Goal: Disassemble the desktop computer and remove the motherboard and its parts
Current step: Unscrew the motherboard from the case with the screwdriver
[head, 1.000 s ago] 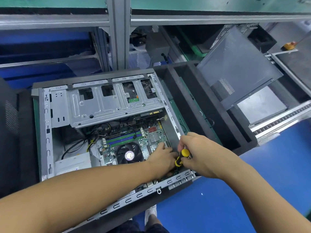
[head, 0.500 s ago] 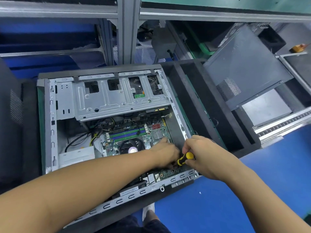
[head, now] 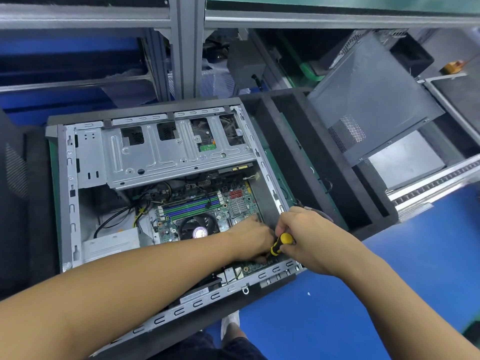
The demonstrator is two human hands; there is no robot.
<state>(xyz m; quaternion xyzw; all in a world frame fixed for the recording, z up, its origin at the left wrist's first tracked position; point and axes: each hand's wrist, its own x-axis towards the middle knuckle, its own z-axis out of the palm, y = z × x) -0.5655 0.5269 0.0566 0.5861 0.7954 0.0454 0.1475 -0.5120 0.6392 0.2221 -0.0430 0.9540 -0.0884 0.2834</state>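
Note:
The open desktop case (head: 70, 203) lies on its side with the green motherboard (head: 233, 203) inside, below a silver drive cage (head: 155, 157). The black CPU fan (head: 197, 227) sits mid-board, just left of my hands. My right hand (head: 309, 237) grips the yellow-and-black screwdriver (head: 281, 242), which points down at the board's near right corner. My left hand (head: 250, 237) is beside it, with its fingers curled down round the screwdriver's lower shaft. The tip and the screw are hidden by my fingers.
A grey power supply (head: 109, 245) and loose cables fill the case's left side. A black foam tray (head: 298, 152) stands right of the case, and the removed side panel (head: 371, 100) leans beyond it. Further right runs a conveyor rail (head: 428, 188). The floor is blue, with my shoe (head: 230, 323) below.
The screwdriver's handle has tilted over to the right while both hands stay at the same corner of the board. The view has shifted slightly.

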